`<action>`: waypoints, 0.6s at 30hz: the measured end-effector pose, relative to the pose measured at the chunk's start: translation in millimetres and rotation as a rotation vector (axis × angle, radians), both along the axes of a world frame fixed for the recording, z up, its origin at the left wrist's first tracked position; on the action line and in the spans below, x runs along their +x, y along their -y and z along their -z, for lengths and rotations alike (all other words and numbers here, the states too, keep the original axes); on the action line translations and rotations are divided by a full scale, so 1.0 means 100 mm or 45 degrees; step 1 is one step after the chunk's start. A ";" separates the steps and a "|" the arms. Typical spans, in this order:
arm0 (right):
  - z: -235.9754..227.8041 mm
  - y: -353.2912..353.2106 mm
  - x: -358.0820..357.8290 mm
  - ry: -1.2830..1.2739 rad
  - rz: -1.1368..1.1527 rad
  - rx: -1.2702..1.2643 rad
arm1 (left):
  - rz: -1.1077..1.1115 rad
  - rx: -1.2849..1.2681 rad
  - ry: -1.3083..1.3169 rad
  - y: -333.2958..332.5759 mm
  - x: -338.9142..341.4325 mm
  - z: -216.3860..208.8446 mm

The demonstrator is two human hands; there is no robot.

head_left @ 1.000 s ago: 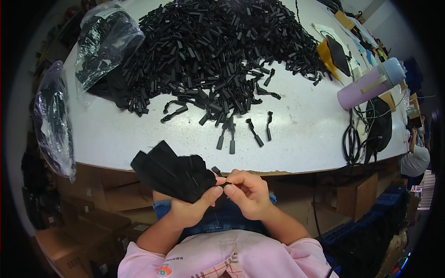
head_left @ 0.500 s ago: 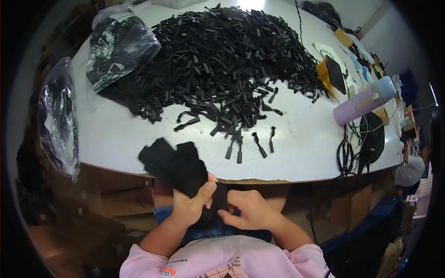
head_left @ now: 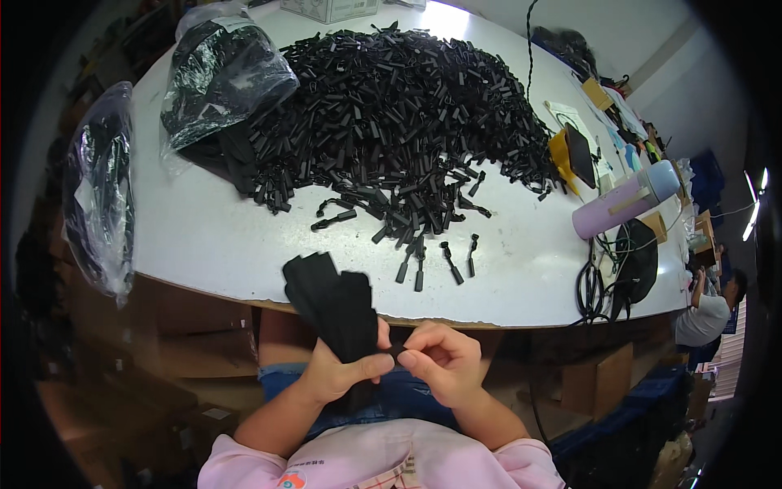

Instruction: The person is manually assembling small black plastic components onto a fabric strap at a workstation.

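Observation:
A bundle of flat black fabric straps (head_left: 330, 301) is gripped in my left hand (head_left: 340, 376), fanned up and to the left over the table's near edge. My right hand (head_left: 446, 363) pinches a dark strap end beside the left thumb; the fingers hide most of that end. Beyond my hands lies a large heap of small black zipper-pull-like pieces (head_left: 391, 106), each with a block-shaped end and a short cord. Several loose ones, such as a single black piece (head_left: 452, 262), lie nearer to me.
The white table (head_left: 212, 253) carries a clear plastic bag of black material (head_left: 224, 81) and another wrapped bundle (head_left: 102, 196) at left. A purple bottle (head_left: 623, 204), a phone on a yellow stand (head_left: 577, 155) and cables (head_left: 590, 285) are at right. Another person (head_left: 700, 318) sits farther right.
Both hands have moved closer together, with the strap bundle shifted slightly right. My right hand has risen from lower on the strap to a pinch beside the left thumb.

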State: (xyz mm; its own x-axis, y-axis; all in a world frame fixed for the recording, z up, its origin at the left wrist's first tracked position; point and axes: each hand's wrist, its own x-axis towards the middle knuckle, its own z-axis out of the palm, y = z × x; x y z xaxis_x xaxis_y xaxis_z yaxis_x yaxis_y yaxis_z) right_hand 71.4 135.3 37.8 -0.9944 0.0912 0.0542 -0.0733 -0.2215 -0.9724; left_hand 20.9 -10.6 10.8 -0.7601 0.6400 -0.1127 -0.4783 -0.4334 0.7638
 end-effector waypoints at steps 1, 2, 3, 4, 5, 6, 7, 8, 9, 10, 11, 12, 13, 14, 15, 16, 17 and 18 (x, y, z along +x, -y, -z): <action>0.00 0.00 0.00 0.002 0.000 -0.003 | -0.117 -0.021 -0.067 -0.05 0.03 -0.02; -0.01 0.01 0.00 0.008 0.011 0.040 | -0.116 -0.025 -0.064 -0.07 0.05 -0.02; -0.01 0.01 0.00 0.015 0.023 0.082 | -0.121 -0.046 -0.084 -0.08 0.05 -0.02; -0.01 0.01 -0.01 0.022 0.039 0.120 | -0.124 -0.071 -0.105 -0.09 0.06 -0.02; 0.01 -0.01 -0.02 0.025 0.046 0.108 | -0.116 -0.082 -0.103 -0.10 0.07 -0.03; 0.03 -0.04 -0.04 -0.151 0.057 0.363 | -0.126 -0.149 -0.160 -0.10 0.08 -0.03; 0.06 -0.06 -0.04 -0.325 0.074 0.619 | -0.130 -0.214 -0.218 -0.11 0.09 -0.03; 0.10 -0.06 -0.04 -0.319 0.089 0.608 | -0.115 -0.226 -0.218 -0.12 0.11 -0.01; 0.15 -0.07 -0.03 -0.174 0.035 0.351 | -0.235 -0.312 -0.466 -0.14 0.12 0.03; 0.18 -0.07 -0.03 -0.033 -0.016 0.096 | -0.351 -0.388 -0.717 -0.15 0.12 0.06; 0.19 -0.08 -0.02 0.234 -0.066 -0.207 | -0.340 -0.496 -0.972 -0.14 0.07 0.07; 0.20 -0.10 -0.03 0.232 -0.050 -0.215 | -0.322 -0.496 -0.977 -0.14 0.07 0.07; 0.22 -0.14 -0.07 0.412 -0.192 -0.441 | -0.343 -0.529 -1.055 -0.15 0.07 0.07; 0.20 -0.17 -0.14 0.590 -0.339 -0.666 | -0.368 -0.561 -1.133 -0.16 0.08 0.07; 0.11 -0.20 -0.21 0.424 -0.317 -0.252 | -0.312 -0.256 -0.544 -0.20 0.11 0.03; 0.06 -0.25 -0.30 0.135 -0.212 0.340 | -0.299 -0.219 -0.320 -0.17 0.11 0.07; -0.05 -0.32 -0.46 -0.099 0.005 0.918 | -0.280 -0.200 -0.227 -0.16 0.09 0.06; 0.00 -0.38 -0.61 -0.222 0.295 1.258 | -0.266 -0.180 -0.136 -0.14 0.05 0.05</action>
State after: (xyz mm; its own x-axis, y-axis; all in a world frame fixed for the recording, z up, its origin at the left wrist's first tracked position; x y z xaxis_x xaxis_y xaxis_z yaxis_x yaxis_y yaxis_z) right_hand 10.3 173.3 37.5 -0.9292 0.1158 0.3510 -0.1703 0.7087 -0.6846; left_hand 25.5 3.0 5.8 -0.8865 0.4513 -0.1019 -0.3029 -0.3997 0.8652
